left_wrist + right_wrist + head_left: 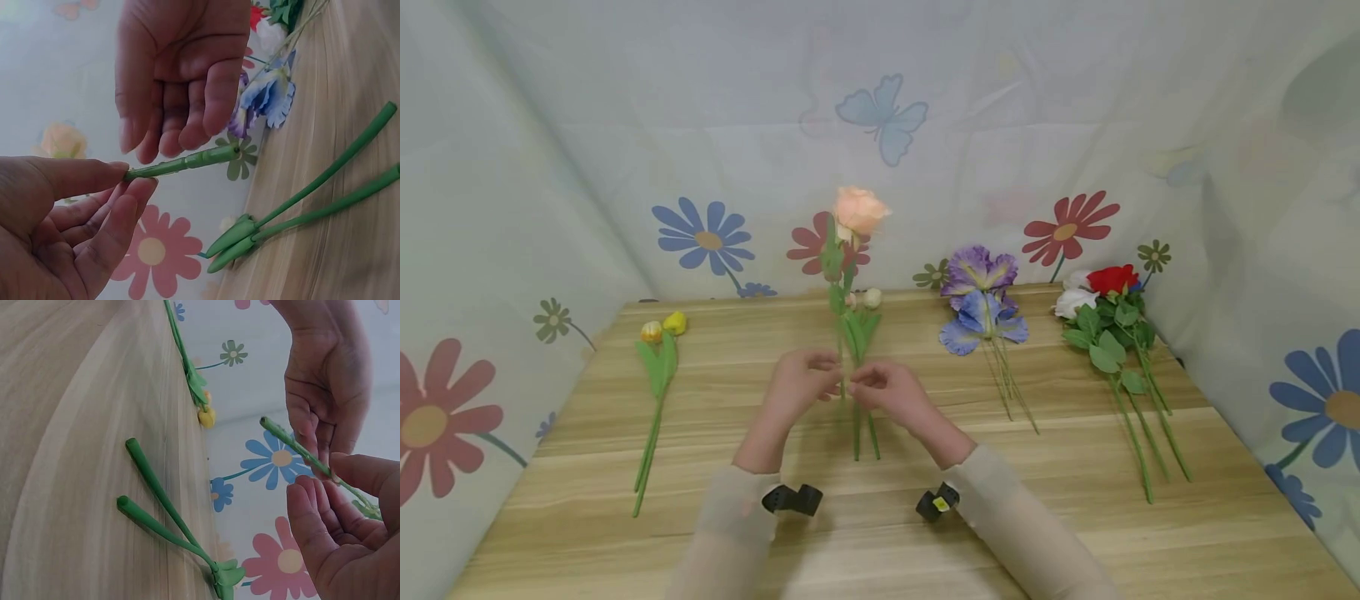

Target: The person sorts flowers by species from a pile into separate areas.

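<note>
Peach rose (859,210) stood upright above table (1075,500) centre, stem running down btwn both hands. Left hand (801,382) had the stem (181,164) pinched btwn thumb & forefinger, cut end poking out past the fingertips. Right hand (887,387) sat just right of the stem, fingers loosely curled at it; actual grip: cannot tell. Two white-bud stems (865,417) lay on table directly under the hands. Yellow tulips (658,350) well left; purple irises (981,308) & red/white roses (1108,321) off right.
</note>
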Demonstrator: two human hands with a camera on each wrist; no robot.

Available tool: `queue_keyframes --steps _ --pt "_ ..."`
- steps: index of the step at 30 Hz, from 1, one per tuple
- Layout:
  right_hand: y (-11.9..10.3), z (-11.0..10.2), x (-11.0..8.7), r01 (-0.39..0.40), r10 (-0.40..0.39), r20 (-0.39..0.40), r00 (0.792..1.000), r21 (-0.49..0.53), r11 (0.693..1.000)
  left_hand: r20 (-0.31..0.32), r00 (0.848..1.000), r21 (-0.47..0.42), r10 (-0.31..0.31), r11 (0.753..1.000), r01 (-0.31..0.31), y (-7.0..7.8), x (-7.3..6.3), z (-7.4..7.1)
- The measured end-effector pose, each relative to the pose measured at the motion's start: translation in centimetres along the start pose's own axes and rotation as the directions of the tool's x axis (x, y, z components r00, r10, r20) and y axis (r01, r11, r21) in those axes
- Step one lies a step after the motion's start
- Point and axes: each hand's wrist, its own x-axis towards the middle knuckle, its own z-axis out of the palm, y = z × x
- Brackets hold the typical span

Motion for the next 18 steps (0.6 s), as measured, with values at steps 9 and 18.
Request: queue_keyframes --steps 9,18 --pt "0.1 0.4 0.2 -0.001 0.001 -0.032 0.999 -0.003 1.000 0.005 1.000 0.007 -0.005 1.000 0.005 0.7 0.4 1.0" --pt "0.1 0.2 0.1 -0.025 0.022 -0.100 0.995 -0.036 0.999 0.008 1.000 0.002 0.007 1.000 -0.007 0.6 0.9 1.6"
